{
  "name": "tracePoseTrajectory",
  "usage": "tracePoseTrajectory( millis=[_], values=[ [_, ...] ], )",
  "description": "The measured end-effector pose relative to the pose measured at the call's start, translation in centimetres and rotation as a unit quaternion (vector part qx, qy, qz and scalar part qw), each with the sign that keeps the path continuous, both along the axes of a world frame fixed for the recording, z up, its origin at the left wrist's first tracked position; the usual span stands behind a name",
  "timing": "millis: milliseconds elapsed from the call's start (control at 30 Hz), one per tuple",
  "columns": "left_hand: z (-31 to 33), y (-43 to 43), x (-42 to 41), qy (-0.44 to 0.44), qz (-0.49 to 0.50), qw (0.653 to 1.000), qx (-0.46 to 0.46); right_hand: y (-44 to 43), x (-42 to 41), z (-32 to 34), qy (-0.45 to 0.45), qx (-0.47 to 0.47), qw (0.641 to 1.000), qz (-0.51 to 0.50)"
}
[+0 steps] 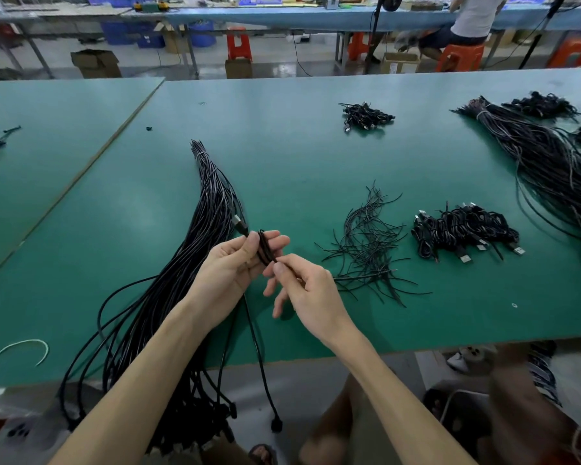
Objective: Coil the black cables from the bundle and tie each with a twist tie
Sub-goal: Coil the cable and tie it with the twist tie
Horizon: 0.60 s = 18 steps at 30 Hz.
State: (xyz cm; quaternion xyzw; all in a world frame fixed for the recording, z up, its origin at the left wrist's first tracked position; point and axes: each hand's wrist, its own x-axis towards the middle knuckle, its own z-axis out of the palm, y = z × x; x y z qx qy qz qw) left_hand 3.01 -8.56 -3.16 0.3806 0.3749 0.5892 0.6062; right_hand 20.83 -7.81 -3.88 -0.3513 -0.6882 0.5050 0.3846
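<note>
My left hand (239, 263) holds a small coil of black cable (265, 247) between thumb and fingers, its USB plug (239, 224) sticking up to the left. My right hand (302, 283) pinches the same cable just beside the coil; the loose tail hangs down off the table edge to a plug (276, 425). The long bundle of black cables (195, 256) lies under my left forearm, tied near its far tip. A loose heap of black twist ties (366, 250) lies to the right of my hands.
A pile of coiled, tied cables (463, 231) sits right of the ties, a smaller pile (366, 115) farther back. Another big cable bundle (544, 162) spans the far right. A white tie (21, 349) lies at the near left of the green table (282, 156).
</note>
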Motion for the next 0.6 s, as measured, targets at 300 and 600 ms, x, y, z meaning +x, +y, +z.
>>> tracePoseTrajectory(
  millis=[300,600],
  values=[
    [1.4,0.3,-0.6,-0.233,0.028,0.972,-0.018,0.1,0.1,-0.2,-0.033,0.000,0.999,-0.017],
    [1.3,-0.4,-0.6,-0.170,0.010,0.985,-0.011,0.3,0.2,-0.1,0.011,-0.016,0.997,-0.074]
  ],
)
